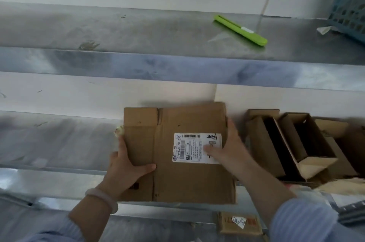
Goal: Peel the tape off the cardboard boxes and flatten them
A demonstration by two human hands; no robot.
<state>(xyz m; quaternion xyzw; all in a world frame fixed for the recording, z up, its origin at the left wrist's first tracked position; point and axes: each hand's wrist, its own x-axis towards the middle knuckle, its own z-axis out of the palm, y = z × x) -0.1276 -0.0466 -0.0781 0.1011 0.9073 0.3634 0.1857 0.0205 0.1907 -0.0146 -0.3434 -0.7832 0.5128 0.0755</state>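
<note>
Steel counter point(59, 143), flattened box point(187, 182) held at its front edge.
Fingers of the left hand point(126, 164) clamp the box; the right hand point(227, 148) lies flat, fingers straight. Easing off may let it slip.

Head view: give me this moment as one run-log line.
box: looks flat | left hand: grips its left edge | right hand: rests on label | cutter: on upper shelf
</note>
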